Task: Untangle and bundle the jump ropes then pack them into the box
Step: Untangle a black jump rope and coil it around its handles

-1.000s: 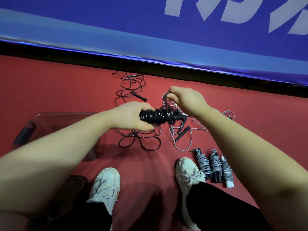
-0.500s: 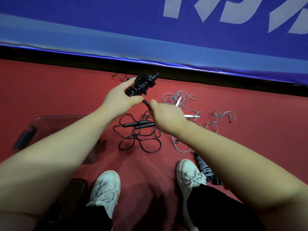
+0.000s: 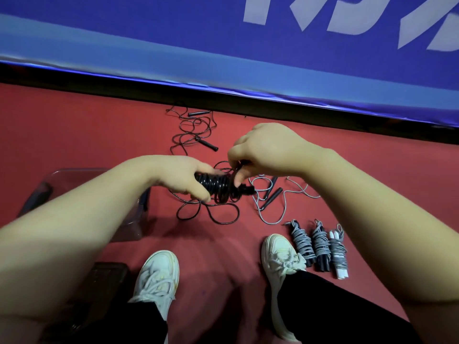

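The person's left hand [image 3: 178, 175] wraps round one end of the black bundle [image 3: 221, 188], fingers above and thumb below, curled tight, probably so that the wound coils cannot spring loose while the other end is worked. The right hand [image 3: 270, 150] reaches in from above at the free end of that bundle, its thumb and first fingers [image 3: 237, 178] pinching a black strand just where it leaves the coils. The grip looks meant to tuck or cinch the last turn, though the fingertips partly hide the exact strand. The bundle hangs in the air between the two hands, just past the left fingertips and under the right ones, so it is in hand and not yet packed. Below the fingers a loose black rope [image 3: 211, 214] lies in loops on the red floor [image 3: 74, 125], and beyond the right knuckles another black rope [image 3: 196, 130] sprawls near the foot of the blue banner [image 3: 173, 45]. A loose grey rope [image 3: 273, 212] trails under the right wrist. Three grey bundles [image 3: 320, 244] lie side by side just beside the right shoe [image 3: 280, 254], well back from the fingers toward the person, likely parked there until every rope is wound. The clear box [image 3: 82, 170] sits behind the left wrist, partly under the forearm, within easy reach for packing
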### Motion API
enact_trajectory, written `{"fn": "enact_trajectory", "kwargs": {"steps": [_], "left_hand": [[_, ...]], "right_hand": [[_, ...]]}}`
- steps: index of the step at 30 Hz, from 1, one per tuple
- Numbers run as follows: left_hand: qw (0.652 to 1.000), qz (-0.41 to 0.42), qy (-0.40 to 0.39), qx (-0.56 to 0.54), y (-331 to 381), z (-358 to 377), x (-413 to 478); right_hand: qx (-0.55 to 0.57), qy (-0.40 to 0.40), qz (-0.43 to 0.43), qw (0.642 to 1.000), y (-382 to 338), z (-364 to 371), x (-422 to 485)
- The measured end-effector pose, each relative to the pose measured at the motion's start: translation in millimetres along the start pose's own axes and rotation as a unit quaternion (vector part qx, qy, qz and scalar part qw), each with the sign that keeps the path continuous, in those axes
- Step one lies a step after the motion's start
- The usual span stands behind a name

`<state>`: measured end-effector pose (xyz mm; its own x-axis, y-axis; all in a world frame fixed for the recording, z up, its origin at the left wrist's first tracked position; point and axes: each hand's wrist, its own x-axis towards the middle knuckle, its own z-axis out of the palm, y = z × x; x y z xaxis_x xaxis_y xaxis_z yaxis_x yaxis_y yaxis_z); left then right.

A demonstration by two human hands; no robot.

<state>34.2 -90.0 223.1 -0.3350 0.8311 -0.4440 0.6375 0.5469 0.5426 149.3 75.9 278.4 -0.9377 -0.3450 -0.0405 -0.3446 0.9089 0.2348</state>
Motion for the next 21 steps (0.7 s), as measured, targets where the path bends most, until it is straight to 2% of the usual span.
{"fn": "enact_trajectory", "kwargs": {"steps": [3,5,6,9,13,14,15,18,21], "left_hand": [[0.994,0.060,-0.075,-0.054,-1.8,2.3,-6.0],[0.979,0.097,-0.097,-0.149,-5.6,3.1,-9.5],[0.967,0.106,-0.089,-0.212,-7.6,2.7,-10.2],[0.915,0.134,-0.067,-0.376,-6.2,2.5,-9.9],[0.799,0.182,-0.116,-0.561,2.3,7.2,-1.5],[0.776,0.183,-0.112,-0.593,4.3,6.5,0.5],[0.758,0.184,-0.102,-0.618,5.8,5.3,2.2],[0.721,0.161,-0.051,-0.672,10.1,2.1,3.7],[0.722,0.125,-0.009,-0.681,10.3,4.4,6.2]], "right_hand": [[0.126,-0.009,0.019,0.992,2.0,3.8,-0.4],[0.278,-0.002,0.045,0.960,8.7,8.2,-2.4],[0.378,0.016,0.059,0.924,11.5,12.3,-4.3],[0.614,0.104,0.104,0.775,8.0,36.5,-1.5],[0.747,0.209,0.169,0.608,-16.0,55.8,22.4],[0.760,0.228,0.193,0.577,-18.2,53.8,26.6],[0.760,0.242,0.211,0.565,-17.6,52.2,29.6],[0.728,0.240,0.214,0.605,-12.8,52.9,28.3],[0.709,0.214,0.216,0.636,-10.0,51.9,23.5]]}}
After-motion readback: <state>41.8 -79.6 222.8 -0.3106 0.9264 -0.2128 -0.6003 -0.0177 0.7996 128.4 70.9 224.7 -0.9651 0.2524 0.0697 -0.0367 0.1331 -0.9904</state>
